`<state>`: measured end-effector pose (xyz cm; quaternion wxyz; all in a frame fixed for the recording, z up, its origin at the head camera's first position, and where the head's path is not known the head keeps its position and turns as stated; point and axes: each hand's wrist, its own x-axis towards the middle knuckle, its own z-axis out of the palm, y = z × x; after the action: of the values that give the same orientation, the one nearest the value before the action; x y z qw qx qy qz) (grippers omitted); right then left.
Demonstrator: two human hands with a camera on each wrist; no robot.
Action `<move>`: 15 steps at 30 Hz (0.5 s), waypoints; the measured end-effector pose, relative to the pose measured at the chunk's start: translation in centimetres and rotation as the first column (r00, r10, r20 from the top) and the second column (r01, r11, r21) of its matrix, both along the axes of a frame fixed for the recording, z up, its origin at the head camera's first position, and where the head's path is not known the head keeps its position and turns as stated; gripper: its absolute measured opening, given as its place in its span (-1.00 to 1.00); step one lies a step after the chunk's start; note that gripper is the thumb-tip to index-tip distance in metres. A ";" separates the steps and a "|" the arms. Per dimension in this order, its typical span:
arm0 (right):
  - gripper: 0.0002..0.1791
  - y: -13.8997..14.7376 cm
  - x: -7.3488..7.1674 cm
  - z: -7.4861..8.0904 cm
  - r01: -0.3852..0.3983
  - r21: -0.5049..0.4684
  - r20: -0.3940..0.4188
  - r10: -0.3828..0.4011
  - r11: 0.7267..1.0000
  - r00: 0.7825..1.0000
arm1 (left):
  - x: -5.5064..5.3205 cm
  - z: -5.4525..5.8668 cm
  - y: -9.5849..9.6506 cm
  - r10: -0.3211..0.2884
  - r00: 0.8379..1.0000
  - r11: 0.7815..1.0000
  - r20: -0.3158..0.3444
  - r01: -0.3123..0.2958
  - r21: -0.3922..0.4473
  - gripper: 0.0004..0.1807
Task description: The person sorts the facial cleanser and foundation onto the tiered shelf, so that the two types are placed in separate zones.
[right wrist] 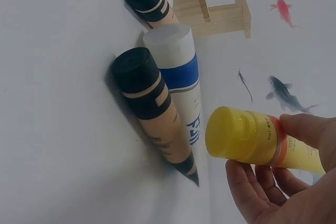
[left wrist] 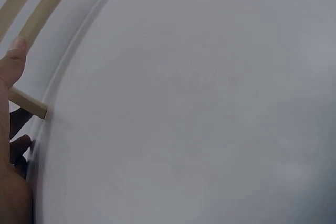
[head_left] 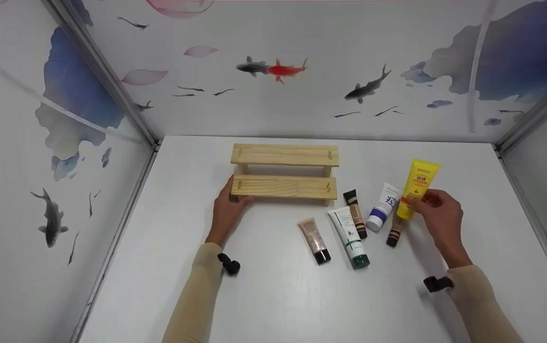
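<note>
My right hand [head_left: 442, 219] holds a yellow squeeze tube [head_left: 420, 178] near its cap end, thumb on one side and fingers on the other. In the right wrist view the yellow cap [right wrist: 223, 132] points left, away from the palm. At the left end of a two-step wooden rack [head_left: 284, 186], my left hand [head_left: 227, 212] grips the lower step, thumb along its front and fingers round the end. The left wrist view shows just part of that hand, with the thumb [left wrist: 17, 51] against the wood. Beneath the yellow tube lies a brown tube with a black cap [head_left: 393, 234], partly covered from above.
A white tube with a blue band [head_left: 383, 207] lies beside the brown one. Further left are another brown tube [head_left: 356, 219], a white tube with a green cap [head_left: 349, 233] and a beige tube [head_left: 313, 237]. Printed wall panels [head_left: 321, 109] enclose the white table [head_left: 273, 295].
</note>
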<state>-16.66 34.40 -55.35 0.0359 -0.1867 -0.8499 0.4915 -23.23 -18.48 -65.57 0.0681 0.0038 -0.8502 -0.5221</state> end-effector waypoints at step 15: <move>-0.26 -1.8 -1.0 1.1 -0.034 0.017 -0.083 0.035 0.999 0.996 | 0.1 0.1 -0.1 -0.006 1.000 1.000 -0.010 0.006 0.007 0.13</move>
<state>-17.70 32.62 -54.23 0.0643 -0.1509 -0.8546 0.4926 -23.16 -18.58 -65.51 0.0709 -0.0010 -0.8479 -0.5254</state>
